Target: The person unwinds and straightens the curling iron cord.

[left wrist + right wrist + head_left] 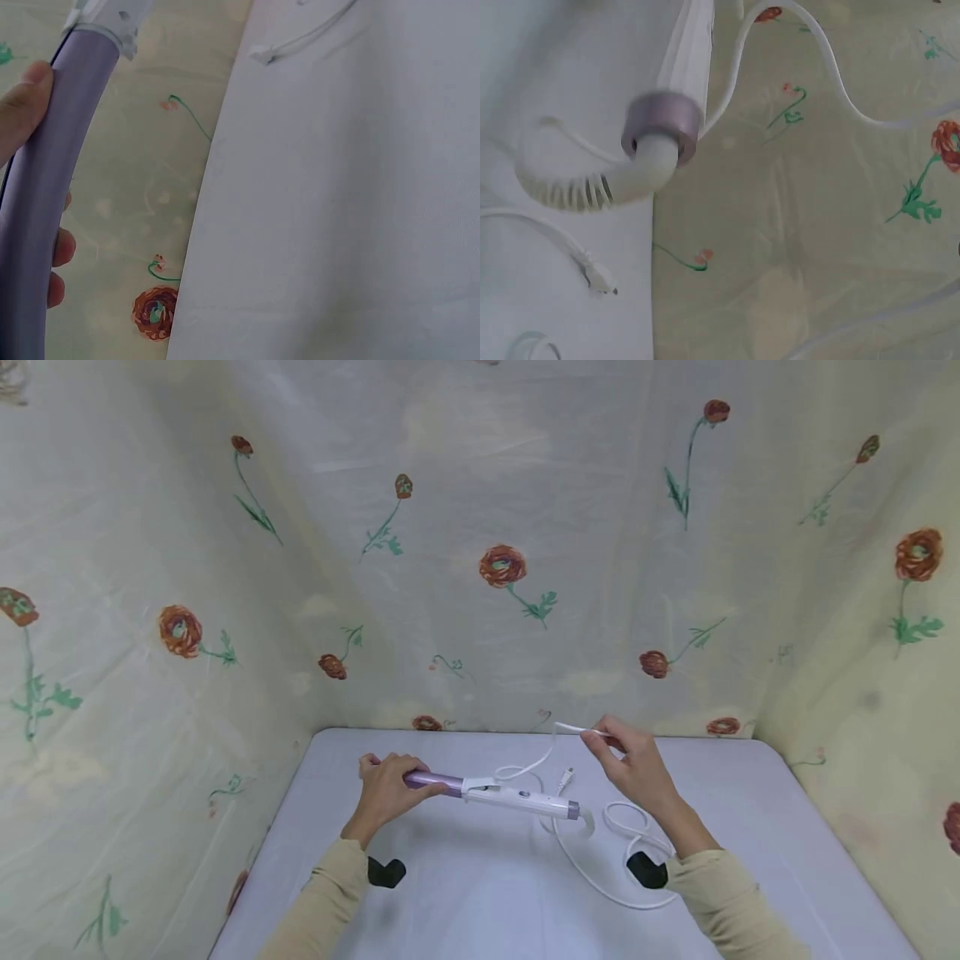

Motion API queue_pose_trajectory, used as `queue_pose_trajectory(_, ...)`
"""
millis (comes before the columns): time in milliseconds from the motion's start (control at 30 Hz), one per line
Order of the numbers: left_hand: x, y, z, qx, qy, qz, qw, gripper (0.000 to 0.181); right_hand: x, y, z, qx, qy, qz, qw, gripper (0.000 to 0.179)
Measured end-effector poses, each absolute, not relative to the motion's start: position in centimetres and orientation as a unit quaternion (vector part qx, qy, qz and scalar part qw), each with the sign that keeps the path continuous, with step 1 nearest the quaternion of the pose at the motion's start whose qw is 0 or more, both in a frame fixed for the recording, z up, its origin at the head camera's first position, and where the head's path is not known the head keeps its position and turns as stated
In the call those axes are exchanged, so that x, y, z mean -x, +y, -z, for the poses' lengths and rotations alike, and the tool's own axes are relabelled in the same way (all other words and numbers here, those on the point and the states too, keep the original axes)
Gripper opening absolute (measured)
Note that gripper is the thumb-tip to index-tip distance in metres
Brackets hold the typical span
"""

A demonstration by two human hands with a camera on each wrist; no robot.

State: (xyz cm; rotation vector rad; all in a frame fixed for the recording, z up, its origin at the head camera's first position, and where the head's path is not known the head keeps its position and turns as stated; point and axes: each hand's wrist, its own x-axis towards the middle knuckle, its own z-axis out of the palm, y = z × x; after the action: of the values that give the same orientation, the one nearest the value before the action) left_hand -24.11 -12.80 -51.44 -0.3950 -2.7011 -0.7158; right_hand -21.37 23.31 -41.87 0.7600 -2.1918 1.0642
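My left hand grips the purple barrel of a curling iron, which I hold above the table with its white handle toward the right. In the left wrist view, the thumb lies along one side of the purple barrel and fingertips show on the other. Up and to the right, my right hand pinches a stretch of the white power cord between thumb and fingers. The right wrist view shows the handle's purple end cap and ribbed cord sleeve; the right hand itself is out of that view.
A white table lies under both hands. Loose loops of the cord rest on it at the right, and the two-prong plug lies behind the handle. A flower-printed cloth hangs behind and at both sides.
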Motion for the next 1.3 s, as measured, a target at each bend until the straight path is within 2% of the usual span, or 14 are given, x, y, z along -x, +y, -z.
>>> queue_pose_trajectory(233, 24.2, -13.5, 51.5, 0.181, -0.922, 0.329, 0.091, 0.039, 24.5, 25.0, 43.7, -0.217, -0.871, -0.358, 0.258, 0.01)
queue_pose_trajectory(433, 24.1, -13.9, 51.0, 0.148, -0.9, 0.41, -0.001, 0.032, 25.7, 26.7, 47.6, -0.184, -0.92, -0.312, 0.151, 0.018)
queue_pose_trajectory(567, 24.5, -13.9, 50.6, 0.115, -0.891, 0.439, -0.022, 0.036, 25.4, 27.3, 50.3, -0.203, -0.936, -0.275, 0.085, 0.018)
queue_pose_trajectory(700, 25.3, -13.8, 50.4, 0.112, -0.879, 0.463, 0.004, 0.035, 24.2, 27.1, 53.2, -0.248, -0.933, -0.26, 0.037, 0.011)
queue_pose_trajectory(800, 26.0, -13.7, 50.4, 0.106, -0.878, 0.464, 0.047, 0.034, 22.8, 26.5, 55.2, -0.296, -0.921, -0.255, 0.003, 0.01)
queue_pose_trajectory(933, 26.9, -13.0, 50.7, 0.096, -0.887, 0.438, 0.113, 0.043, 20.3, 25.3, 56.9, -0.347, -0.898, -0.265, -0.059, 0.015)
queue_pose_trajectory(1000, 27.2, -12.5, 51.1, 0.096, -0.893, 0.414, 0.146, 0.048, 19.0, 24.8, 57.7, -0.364, -0.891, -0.265, -0.064, 0.014)
queue_pose_trajectory(1100, 27.7, -11.6, 52.1, 0.098, -0.901, 0.384, 0.178, 0.05, 16.7, 23.9, 58.6, -0.383, -0.881, -0.276, -0.028, 0.009)
queue_pose_trajectory(1233, 28.0, -10.5, 53.8, 0.096, -0.914, 0.351, 0.18, 0.045, 14.0, 23.1, 59.7, -0.374, -0.877, -0.302, 0.012, 0.009)
queue_pose_trajectory(1300, 28.1, -9.9, 54.5, 0.092, -0.92, 0.338, 0.175, 0.043, 13.2, 22.9, 60.1, -0.349, -0.881, -0.319, -0.004, 0.012)
